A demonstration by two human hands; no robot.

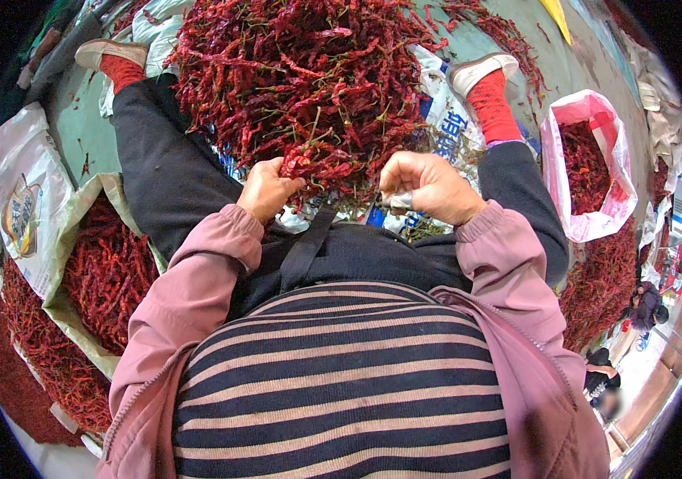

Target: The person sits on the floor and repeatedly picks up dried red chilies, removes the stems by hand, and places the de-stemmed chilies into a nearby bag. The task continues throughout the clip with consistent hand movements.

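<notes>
A large pile of dried red chillies [293, 72], many with pale stems, lies between my outstretched legs. My left hand [271, 191] is at the pile's lower edge, its thumb and fingers closed on some dried red chillies [313, 164]. To the right of it, my right hand [429, 188] is curled with fingertips drawn in, just off the pile; something white is at its fingertips or wrapped round a finger, and what it holds, if anything, is too small to make out. Loose stems and bits [429, 227] lie below it on printed white sacking [449, 128].
An open green-rimmed sack of chillies [117, 279] is at my left beside a white sack [17, 176]. A pink-and-white bag of chillies [584, 168] stands right, with more chillies [596, 295] behind it. Other people [644, 307] are at the far right rim.
</notes>
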